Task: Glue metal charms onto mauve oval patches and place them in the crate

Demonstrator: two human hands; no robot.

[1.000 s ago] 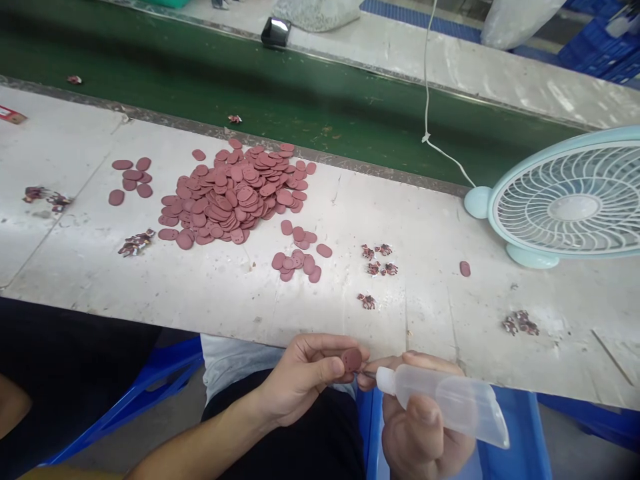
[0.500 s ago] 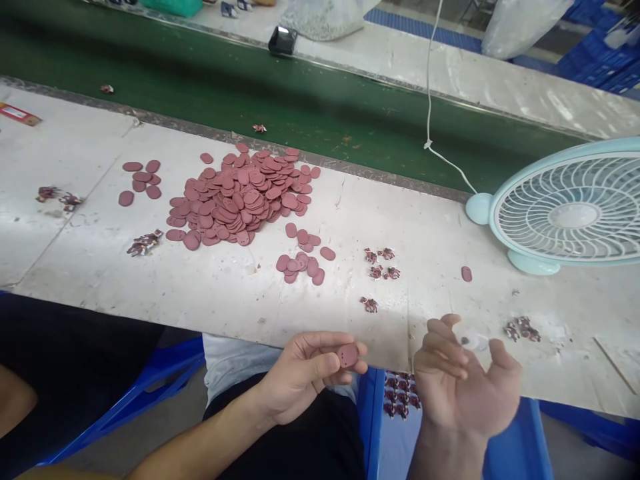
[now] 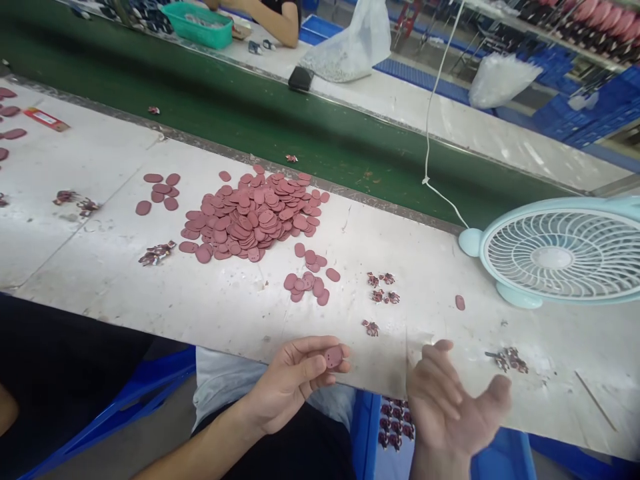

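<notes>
My left hand pinches a small reddish-brown oval disc between thumb and fingers, just below the near edge of the white worktable. To its right my right hand is empty, palm up, fingers spread. A large heap of the same oval discs lies on the table, with a smaller cluster of discs nearer me. Tiny dark red figurine pieces sit on the table above my hands.
A pale blue desk fan stands at the right, its white cord running over a green conveyor belt. More figurines fill a blue bin under the table edge. Another person's arm and a teal tray are across the belt.
My right hand held a clear squeeze bottle against the disc a second ago; the bottle is gone and the hand is open. The view has tilted up.
</notes>
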